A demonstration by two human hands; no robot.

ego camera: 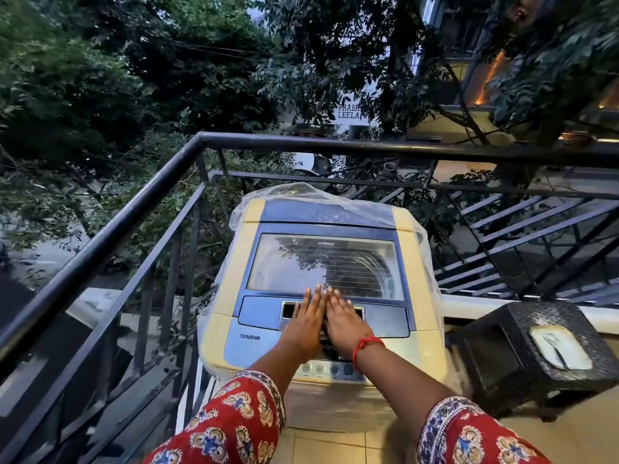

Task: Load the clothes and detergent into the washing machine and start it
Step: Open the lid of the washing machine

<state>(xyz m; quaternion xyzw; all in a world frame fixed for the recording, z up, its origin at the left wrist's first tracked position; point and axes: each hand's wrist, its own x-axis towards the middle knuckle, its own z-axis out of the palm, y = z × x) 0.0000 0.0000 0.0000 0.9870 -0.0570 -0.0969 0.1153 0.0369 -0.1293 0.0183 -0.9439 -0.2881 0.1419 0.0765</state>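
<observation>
I see the washing machine in the lower middle of the frame, a yellow and blue top-loader standing on a tiled balcony floor. Its lid is down, and the clear window in it reflects leaves. A sheet of clear plastic is draped over the back and sides of the machine.

My left hand and right hand lie side by side, touching, on the front edge of the lid, over the recessed handle. Both grips are wide: the fingers are straight and flat, pressing on the surface and holding nothing. The fingertips reach onto the near edge of the window. A red thread circles the right wrist, and red patterned sleeves cover both forearms at the bottom of the frame.

The control panel with its round buttons sits just below the wrists, partly hidden by them.

A dark woven stool stands at the lower right, just beside the machine, with a pale tray on top. A black railing runs from the lower left up and across the middle, with trees beyond it in the upper part of the frame. I cannot see any clothes or detergent.
</observation>
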